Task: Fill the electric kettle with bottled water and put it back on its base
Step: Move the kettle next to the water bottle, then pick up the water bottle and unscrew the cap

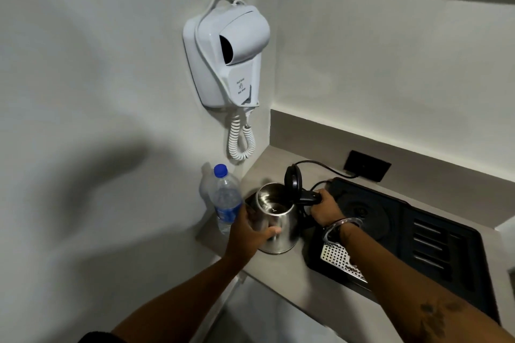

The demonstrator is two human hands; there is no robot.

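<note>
Just below the centre of the frame, the stainless steel kettle (274, 220) is standing on the grey counter (292, 281) with its black lid (293, 179) flipped up. The left hand (250, 234) is wrapping around the kettle's body, and the right hand (324, 209) is clamping its black handle (309, 196). The capped water bottle (225, 200) is waiting just left of the kettle. I judge the left hand should free itself for the bottle while the right is steadying the kettle; the base (359, 210) is lying in the black tray (446, 253) at right.
</note>
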